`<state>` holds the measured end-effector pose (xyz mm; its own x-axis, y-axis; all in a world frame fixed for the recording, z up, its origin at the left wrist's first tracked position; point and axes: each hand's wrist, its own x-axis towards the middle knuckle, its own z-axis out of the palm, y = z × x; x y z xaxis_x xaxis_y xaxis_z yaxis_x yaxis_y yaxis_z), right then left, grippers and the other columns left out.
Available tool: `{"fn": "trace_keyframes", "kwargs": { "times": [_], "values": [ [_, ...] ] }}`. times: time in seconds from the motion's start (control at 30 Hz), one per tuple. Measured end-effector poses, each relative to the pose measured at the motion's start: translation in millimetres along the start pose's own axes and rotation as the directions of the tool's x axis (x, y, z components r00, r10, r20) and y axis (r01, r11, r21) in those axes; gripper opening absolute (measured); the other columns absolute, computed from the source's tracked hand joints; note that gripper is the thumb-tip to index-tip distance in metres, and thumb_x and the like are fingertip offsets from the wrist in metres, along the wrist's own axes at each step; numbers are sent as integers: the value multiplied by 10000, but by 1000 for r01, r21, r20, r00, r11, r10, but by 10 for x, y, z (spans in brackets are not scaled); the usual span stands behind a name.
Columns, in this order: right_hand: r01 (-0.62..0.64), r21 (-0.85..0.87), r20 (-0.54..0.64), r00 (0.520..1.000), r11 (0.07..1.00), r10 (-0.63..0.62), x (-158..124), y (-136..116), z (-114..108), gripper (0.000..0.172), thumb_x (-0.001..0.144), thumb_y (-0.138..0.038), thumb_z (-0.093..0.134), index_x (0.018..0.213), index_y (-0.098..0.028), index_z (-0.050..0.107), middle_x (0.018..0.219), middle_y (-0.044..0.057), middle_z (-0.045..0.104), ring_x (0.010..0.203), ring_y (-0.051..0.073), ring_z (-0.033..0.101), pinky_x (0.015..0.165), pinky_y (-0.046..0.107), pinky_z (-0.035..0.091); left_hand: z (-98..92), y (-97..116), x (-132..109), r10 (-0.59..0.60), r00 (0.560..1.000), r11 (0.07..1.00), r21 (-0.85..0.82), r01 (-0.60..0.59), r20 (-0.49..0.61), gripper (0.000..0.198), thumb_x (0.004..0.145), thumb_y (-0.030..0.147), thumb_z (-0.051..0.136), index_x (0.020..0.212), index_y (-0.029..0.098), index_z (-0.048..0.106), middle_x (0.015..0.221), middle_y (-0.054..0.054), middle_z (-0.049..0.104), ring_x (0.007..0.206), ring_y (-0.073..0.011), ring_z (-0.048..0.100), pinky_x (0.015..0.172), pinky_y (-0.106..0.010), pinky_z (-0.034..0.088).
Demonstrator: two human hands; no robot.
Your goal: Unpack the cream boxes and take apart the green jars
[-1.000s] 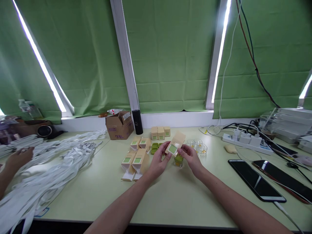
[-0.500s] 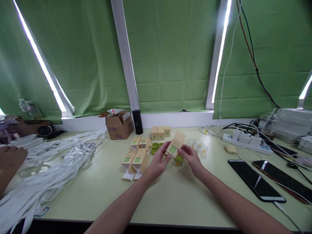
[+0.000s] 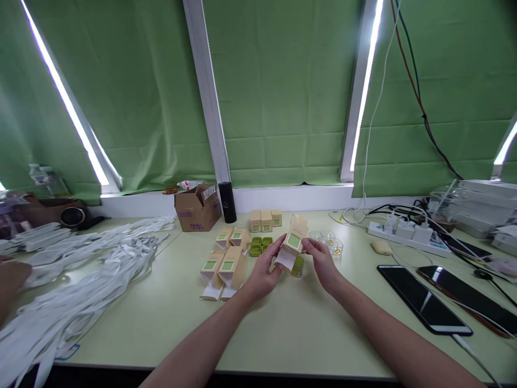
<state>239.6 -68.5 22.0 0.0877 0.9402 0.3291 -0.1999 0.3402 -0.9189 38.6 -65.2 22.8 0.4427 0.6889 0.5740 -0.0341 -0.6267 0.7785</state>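
A beige paper box (image 3: pixel 298 233) with a green square on its front is held up between my hands, its white inner flap hanging open at the lower end. My left hand (image 3: pixel 263 274) is closed around its left side. Fingers of my right hand (image 3: pixel 323 263) pinch its right edge. Just below and behind the box, a small clear jar with a green lid (image 3: pixel 298 266) stands on the table, partly covered. Green square lids (image 3: pixel 260 246) lie left of the box. Clear jars (image 3: pixel 328 240) with something yellow inside stand to the right, near my right hand.
Several opened beige boxes (image 3: pixel 231 265) stand left of my hands; closed ones (image 3: pixel 264 220) sit behind. White straps (image 3: pixel 100 280) cover the table's left, beside another person's hand (image 3: pixel 12 277). Right are phones (image 3: pixel 422 296) and a power strip (image 3: pixel 407 238). A cardboard carton (image 3: pixel 197 209) stands behind.
The box between my hands has gone from nearly flat to squared open, and its white flap now shows. The other person's hand at left has shifted toward the edge of view.
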Motion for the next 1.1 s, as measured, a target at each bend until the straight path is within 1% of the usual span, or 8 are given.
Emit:
{"fn": "trace_keyframes", "kwargs": {
  "times": [0.2,0.4,0.53,0.63,0.77,0.87,0.93,1.1],
  "values": [
    [-18,36,37,999,999,17,9,36,-3,446,787,-663,783,873,-225,785,895,56,773,867,245,645,842,361,492,-1,86,2,12,1000,996,85,-10,-23,743,867,134,607,1578,265,435,1574,-107,528,1425,-325,521,1195,-533,426],
    [-44,81,40,998,996,41,-17,48,33,446,778,-652,795,918,-228,781,956,51,786,897,239,668,859,347,501,10,100,13,14,998,994,111,-7,-62,749,831,105,593,1553,257,468,1553,-103,550,1397,-317,545,1191,-524,431],
    [-46,64,37,998,997,44,-9,62,22,462,778,-665,789,916,-225,772,962,59,783,900,247,669,847,350,509,1,140,9,9,999,997,79,-5,-46,725,851,157,603,1554,269,470,1560,-93,543,1425,-327,515,1204,-528,408],
    [-45,59,39,998,997,43,-7,66,15,458,788,-666,784,927,-230,767,969,60,781,909,247,670,854,352,513,-14,186,3,9,999,999,50,-7,-36,645,911,250,597,1546,257,486,1547,-102,545,1429,-330,499,1192,-513,411],
    [-32,50,64,998,998,29,-32,30,42,476,787,-682,784,959,-239,755,1026,70,787,977,272,691,901,381,527,-9,195,14,13,991,985,174,11,-134,515,973,393,610,1467,253,567,1437,-123,599,1318,-308,563,1129,-484,456],
    [-31,83,93,995,996,23,-56,0,85,475,769,-673,813,973,-250,741,1051,75,795,1021,289,710,941,407,541,14,158,31,57,972,959,284,10,-229,494,911,406,718,1367,245,622,1296,-126,634,1223,-300,595,1084,-479,485],
    [-34,107,100,995,994,24,-64,-8,109,479,750,-666,835,970,-253,730,1055,79,799,1031,296,719,947,418,553,25,139,38,86,961,945,326,4,-262,445,899,386,734,1307,232,643,1243,-127,639,1194,-298,599,1066,-476,492],
    [-64,109,91,994,992,54,-67,-11,120,563,739,-677,839,1088,-248,732,1136,100,792,1074,318,717,957,443,565,17,165,42,82,978,954,298,-21,-193,369,1025,381,537,1348,232,637,1255,-134,636,1194,-286,599,1038,-441,502]
  ]
}}
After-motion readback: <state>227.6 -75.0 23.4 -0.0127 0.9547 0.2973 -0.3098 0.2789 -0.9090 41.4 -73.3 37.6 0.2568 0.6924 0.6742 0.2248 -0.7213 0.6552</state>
